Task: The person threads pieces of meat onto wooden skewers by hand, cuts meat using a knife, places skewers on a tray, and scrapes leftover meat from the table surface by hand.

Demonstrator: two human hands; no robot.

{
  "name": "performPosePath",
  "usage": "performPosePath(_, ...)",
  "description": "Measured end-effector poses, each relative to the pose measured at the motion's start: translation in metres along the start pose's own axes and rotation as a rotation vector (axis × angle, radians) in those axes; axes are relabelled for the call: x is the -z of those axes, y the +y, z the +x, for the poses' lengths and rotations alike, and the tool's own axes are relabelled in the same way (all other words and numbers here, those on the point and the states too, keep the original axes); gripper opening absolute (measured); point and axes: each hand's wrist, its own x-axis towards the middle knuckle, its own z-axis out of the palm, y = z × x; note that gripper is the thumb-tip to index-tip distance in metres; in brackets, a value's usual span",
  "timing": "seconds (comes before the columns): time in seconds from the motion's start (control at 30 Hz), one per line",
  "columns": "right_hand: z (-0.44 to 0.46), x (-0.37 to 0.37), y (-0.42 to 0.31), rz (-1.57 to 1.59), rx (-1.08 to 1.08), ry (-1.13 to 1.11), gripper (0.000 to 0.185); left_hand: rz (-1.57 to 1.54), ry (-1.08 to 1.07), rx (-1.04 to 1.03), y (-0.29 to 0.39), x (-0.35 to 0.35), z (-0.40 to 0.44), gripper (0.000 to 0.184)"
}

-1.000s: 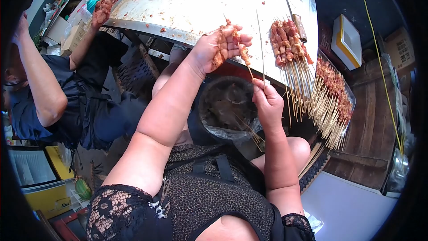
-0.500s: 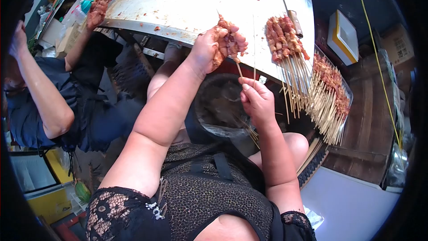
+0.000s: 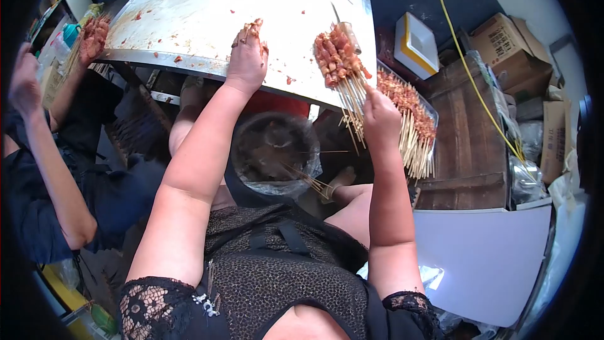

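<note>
My left hand [image 3: 247, 60] is above the table's near edge, its fingers curled around bits of raw meat [image 3: 257, 25] that show at the fingertips. At the right side of the table, my right hand [image 3: 382, 119] is closed on the stick end of a meat skewer, whose stick is largely hidden by the fingers. It is right beside a pile of meat skewers [image 3: 338, 56], meat on the tabletop and bare sticks past the edge. A knife [image 3: 347, 36] lies behind that pile.
The white table [image 3: 201, 12] has meat scraps on it. A tray of more skewers [image 3: 406, 104] stands to the right. Below is a plastic-lined bucket [image 3: 274, 151] with loose sticks. At left, another person's hand [image 3: 94, 38] holds meat. A yellow-and-white box [image 3: 416, 47] stands at right.
My right hand has moved away from my left, carrying the skewer to the pile on the right. My left hand no longer has the skewer in it. The view has turned right.
</note>
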Motion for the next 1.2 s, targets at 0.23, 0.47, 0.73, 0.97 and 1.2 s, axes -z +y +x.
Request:
performPosePath(0.23, -0.024, 0.054, 0.017, -0.061, -0.209, 0.075, 0.022, 0.209, -0.068, 0.009, -0.021, -0.026, -0.002, 0.054)
performPosePath(0.47, -0.208, 0.153, 0.146, 0.333, -1.076, 0.221, 0.028, 0.097, -0.055, -0.069, -0.029, -0.030, 0.004, 0.050)
performPosePath(0.73, -0.451, 0.071, 0.213, -0.112, -1.226, -0.074, 0.028, -0.729, -0.021, 0.338, -0.102, -0.017, 0.055, 0.043)
performPosePath(0.97, -0.384, 0.029, 0.170, -0.521, -1.237, -0.367, 0.050, -1.282, 0.222, 0.986, -0.056, 0.065, 0.129, 0.035)
performPosePath(1.2, -0.402, 0.013, 0.167, -0.521, -1.182, -0.280, 0.037, -1.435, -0.012, 0.926, -0.033, 0.069, 0.089, 0.028)
